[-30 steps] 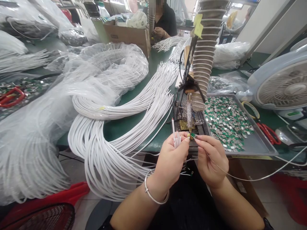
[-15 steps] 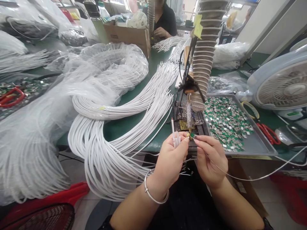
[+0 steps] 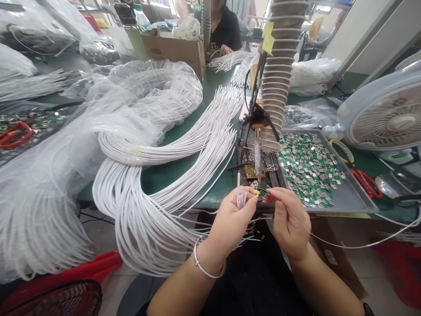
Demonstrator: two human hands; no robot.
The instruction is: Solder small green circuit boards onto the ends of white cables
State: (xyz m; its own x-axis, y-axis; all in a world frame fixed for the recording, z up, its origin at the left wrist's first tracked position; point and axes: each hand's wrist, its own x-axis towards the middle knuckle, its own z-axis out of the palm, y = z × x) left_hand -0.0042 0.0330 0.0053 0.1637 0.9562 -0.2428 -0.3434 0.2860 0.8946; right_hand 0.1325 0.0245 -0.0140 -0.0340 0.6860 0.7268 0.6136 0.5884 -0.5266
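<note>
At a green workbench (image 3: 153, 179), a cluster of white cable ends (image 3: 241, 196) was clasped in the left hand (image 3: 228, 221), whose thumb and forefinger were pinched together. A thin silvery wire (image 3: 348, 247) was gripped between the fingers of the right hand (image 3: 292, 226), its length trailed off to the right. A small green piece (image 3: 262, 193) was seen between the two sets of fingertips, just below the tip of an upright soldering iron (image 3: 258, 156); by which hand it was gripped cannot be told. Green-and-silver boards (image 3: 307, 169) were heaped in a grey tray (image 3: 358, 202) beside the right hand, with red-handled scissors (image 3: 366, 182) and a fan (image 3: 404, 122) placed farther right. Long white cables (image 3: 120, 193) were spread to the left, near a plastic-wrapped coil (image 3: 177, 90). A co-worker (image 3: 228, 30) in dark clothing was pictured across the bench.
</note>
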